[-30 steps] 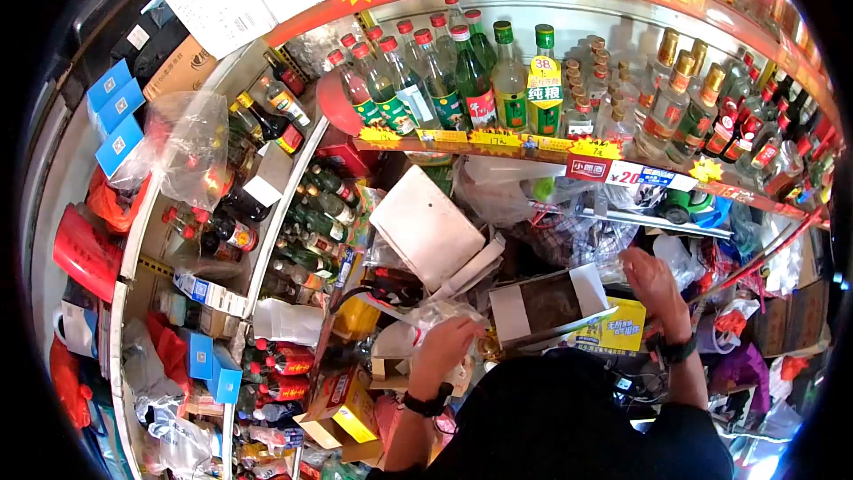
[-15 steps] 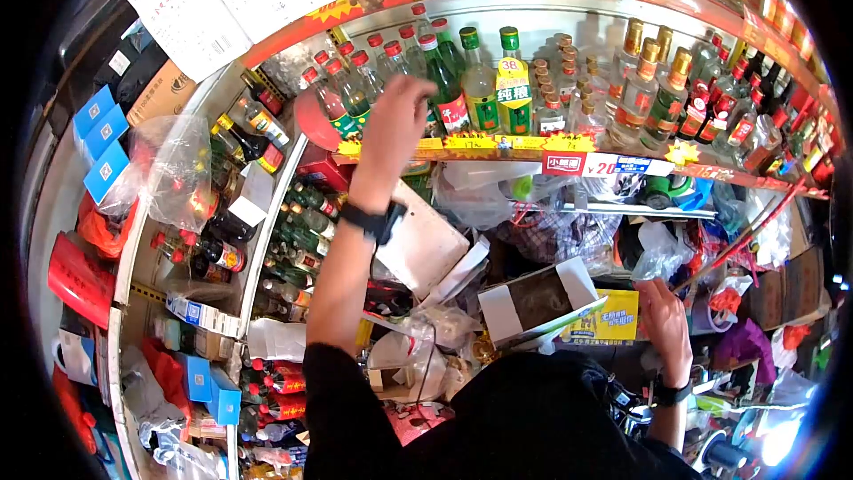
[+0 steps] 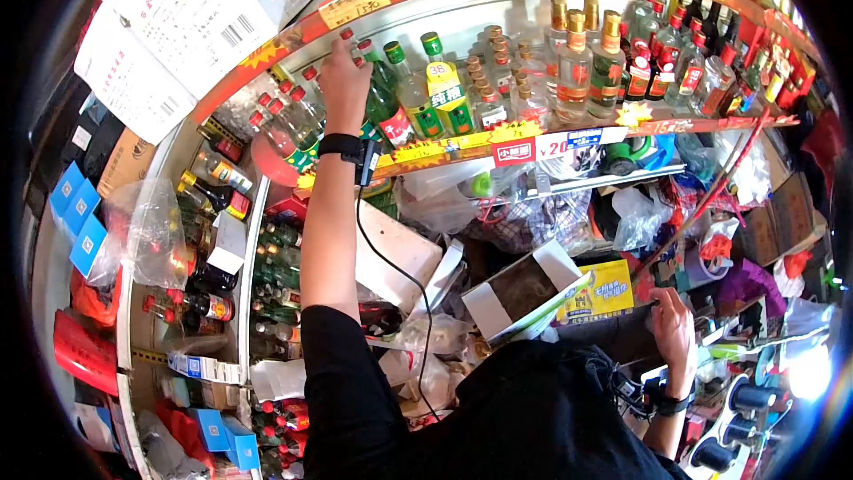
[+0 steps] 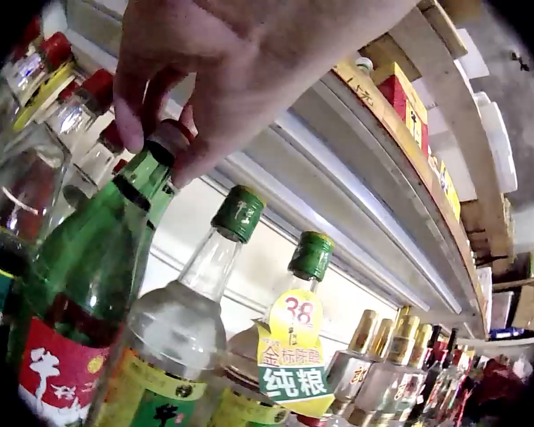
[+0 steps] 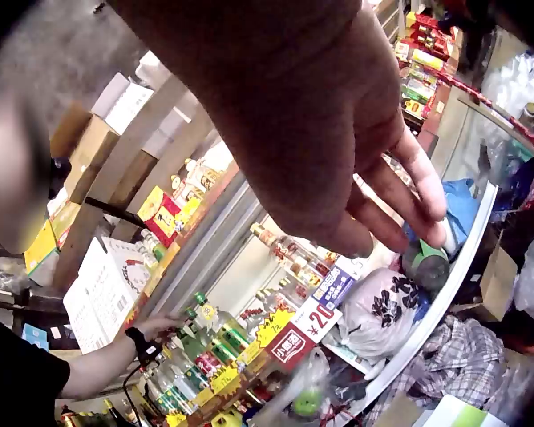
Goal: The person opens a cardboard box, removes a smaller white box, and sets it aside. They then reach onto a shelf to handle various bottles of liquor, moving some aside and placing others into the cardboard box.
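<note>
My left hand [image 3: 345, 84] is raised to the bottle shelf on the left of the head view. In the left wrist view its thumb and fingers pinch the red cap [image 4: 171, 138] of a green glass bottle [image 4: 93, 258] with a red label. Right beside that bottle stand clear bottles with green caps [image 4: 240, 213], one wearing a yellow tag [image 4: 294, 347]. Other red-capped bottles [image 3: 289, 129] stand to its left. My right hand [image 3: 675, 338] hangs low at the right with loosely bent fingers, holding nothing, near a yellow printed box [image 3: 595, 293].
Gold-capped bottles [image 3: 573, 62] fill the shelf farther right, above price cards [image 3: 515, 153]. Below the shelf lie an open carton [image 3: 484, 311], a white panel [image 3: 400, 249] and plastic bags [image 3: 640, 218]. A cable [image 3: 404, 271] trails from the left wrist. Side shelves [image 3: 138, 338] hold more bottles.
My left hand has gone from low by the clutter up to the shelf, then onto a bottle cap. My right hand has come down beside the yellow box. The view has shifted right.
</note>
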Demonstrator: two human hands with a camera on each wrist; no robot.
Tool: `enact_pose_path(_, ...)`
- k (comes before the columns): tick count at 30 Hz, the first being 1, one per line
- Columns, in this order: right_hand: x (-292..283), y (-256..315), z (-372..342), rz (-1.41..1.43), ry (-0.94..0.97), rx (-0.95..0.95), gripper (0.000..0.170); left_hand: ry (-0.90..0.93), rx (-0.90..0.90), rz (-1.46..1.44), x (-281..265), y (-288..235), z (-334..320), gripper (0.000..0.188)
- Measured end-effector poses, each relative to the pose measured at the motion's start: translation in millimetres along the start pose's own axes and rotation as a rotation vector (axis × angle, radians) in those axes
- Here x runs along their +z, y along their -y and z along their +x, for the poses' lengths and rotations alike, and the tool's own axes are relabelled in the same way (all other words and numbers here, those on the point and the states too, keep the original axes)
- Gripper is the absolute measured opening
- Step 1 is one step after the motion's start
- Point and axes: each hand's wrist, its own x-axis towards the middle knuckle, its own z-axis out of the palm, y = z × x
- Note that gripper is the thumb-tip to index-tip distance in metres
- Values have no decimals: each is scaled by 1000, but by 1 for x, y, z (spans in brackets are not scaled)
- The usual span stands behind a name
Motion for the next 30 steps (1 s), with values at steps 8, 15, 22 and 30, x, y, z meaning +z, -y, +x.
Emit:
enact_pose_path(8,5,1,-1,2,-7,15,29,59,-69,-75,-16,0,0,53)
enact_pose_path(15,8,6,11,24,-15,-23,19,46,-16,-90,-18,9,4,58)
enact_pose_path(22,11,2,15,29,5,-27,14,172,-78,-109,-27,-8,5,65)
enact_pose_path(30,12,0,20,22,27,-11,17,275,6,-183,-29,0,9,61)
